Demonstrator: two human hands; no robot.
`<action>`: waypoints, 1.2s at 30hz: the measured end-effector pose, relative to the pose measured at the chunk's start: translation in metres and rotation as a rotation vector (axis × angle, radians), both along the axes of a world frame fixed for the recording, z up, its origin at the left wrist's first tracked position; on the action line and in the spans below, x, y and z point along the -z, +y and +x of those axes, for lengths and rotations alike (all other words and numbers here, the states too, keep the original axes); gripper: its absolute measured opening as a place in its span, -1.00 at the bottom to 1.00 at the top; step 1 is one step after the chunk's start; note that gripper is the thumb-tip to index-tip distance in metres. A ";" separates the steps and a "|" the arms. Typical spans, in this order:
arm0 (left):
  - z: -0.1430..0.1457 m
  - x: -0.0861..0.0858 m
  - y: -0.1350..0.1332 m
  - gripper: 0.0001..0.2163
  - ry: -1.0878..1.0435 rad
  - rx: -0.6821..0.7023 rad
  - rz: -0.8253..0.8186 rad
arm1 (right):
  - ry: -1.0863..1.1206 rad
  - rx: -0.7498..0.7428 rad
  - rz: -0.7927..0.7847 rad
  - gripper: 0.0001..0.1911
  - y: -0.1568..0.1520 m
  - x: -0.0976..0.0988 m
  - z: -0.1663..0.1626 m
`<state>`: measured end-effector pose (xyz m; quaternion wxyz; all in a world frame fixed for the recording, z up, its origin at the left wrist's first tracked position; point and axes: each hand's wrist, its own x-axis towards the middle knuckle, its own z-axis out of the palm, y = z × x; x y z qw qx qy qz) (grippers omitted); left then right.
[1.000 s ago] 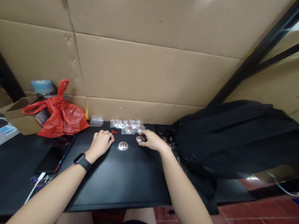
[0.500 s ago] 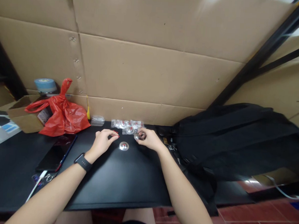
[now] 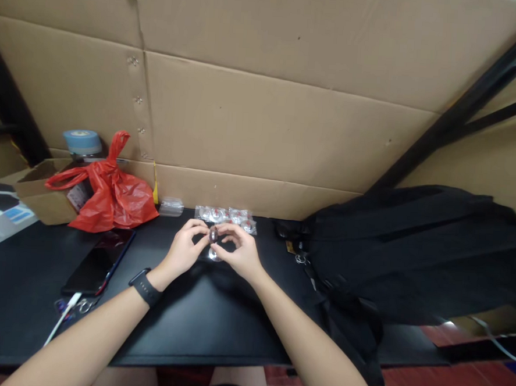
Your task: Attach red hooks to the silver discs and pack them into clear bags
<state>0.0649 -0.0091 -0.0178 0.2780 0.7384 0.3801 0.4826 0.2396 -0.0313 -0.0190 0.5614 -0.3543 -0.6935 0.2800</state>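
Note:
In front of me my right hand [image 3: 242,251] pinches a small shiny round disc [image 3: 213,234], held on edge above the table. My left hand [image 3: 185,248], wearing a black watch [image 3: 145,285], is closed in a pinch with its fingertips at the disc's left side. Whatever lies between those left fingertips is too small to make out. Below the fingers, a second shiny disc [image 3: 214,254] lies on the black tabletop [image 3: 198,317], partly hidden by my right hand. Behind the hands sit several clear packets [image 3: 239,216] containing silvery discs with red marks.
At left are a red plastic bag [image 3: 113,199], a cardboard box [image 3: 43,197], a blue-lidded container [image 3: 83,141] and a phone [image 3: 99,262] on a white cable. A clear plastic piece [image 3: 171,206] lies near the cardboard wall [image 3: 262,123]. A black backpack [image 3: 412,249] fills the right side.
My right hand has moved left with the disc, bringing it up to my left fingertips. The hands were apart before, with the second disc fully visible between them. The view has shifted slightly.

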 end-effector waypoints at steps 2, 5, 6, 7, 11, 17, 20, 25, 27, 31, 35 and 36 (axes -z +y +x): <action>0.001 0.000 -0.001 -0.84 -0.012 -0.014 -0.002 | 0.019 -0.017 -0.004 -0.68 -0.001 -0.001 0.000; 0.002 -0.002 -0.004 -0.86 -0.010 -0.034 0.005 | 0.042 -0.040 -0.035 -0.69 -0.003 -0.002 -0.001; 0.002 -0.002 -0.005 -0.87 -0.003 -0.043 0.012 | 0.049 -0.046 -0.051 -0.69 -0.004 -0.003 -0.001; 0.003 -0.003 -0.007 -0.88 0.006 -0.057 0.020 | 0.059 -0.052 -0.070 -0.68 -0.004 -0.003 -0.001; 0.003 -0.008 -0.013 -0.88 0.114 -0.202 0.093 | 0.158 -0.079 -0.217 -0.63 -0.005 -0.003 -0.004; 0.002 -0.011 -0.021 -0.87 0.257 -0.325 0.266 | 0.206 -0.144 -0.358 -0.66 -0.001 0.000 -0.003; 0.003 -0.012 -0.022 -0.85 0.253 -0.301 0.267 | 0.128 -0.151 -0.318 -0.69 0.001 -0.001 -0.001; 0.002 -0.014 -0.018 -0.78 0.098 -0.207 0.113 | -0.100 -0.094 -0.194 -0.73 -0.001 -0.005 0.004; 0.002 -0.014 -0.015 -0.80 0.103 -0.121 0.067 | -0.150 -0.077 -0.154 -0.74 -0.001 -0.006 0.005; 0.002 -0.009 -0.013 -0.84 0.242 0.024 0.019 | -0.127 -0.055 -0.099 -0.78 0.001 -0.004 0.009; 0.002 -0.004 -0.011 -0.90 0.356 -0.058 0.067 | -0.213 -0.023 -0.070 -0.81 0.004 -0.002 0.012; 0.001 -0.003 -0.010 -0.90 0.385 -0.101 0.088 | -0.257 -0.011 -0.063 -0.83 0.004 -0.002 0.013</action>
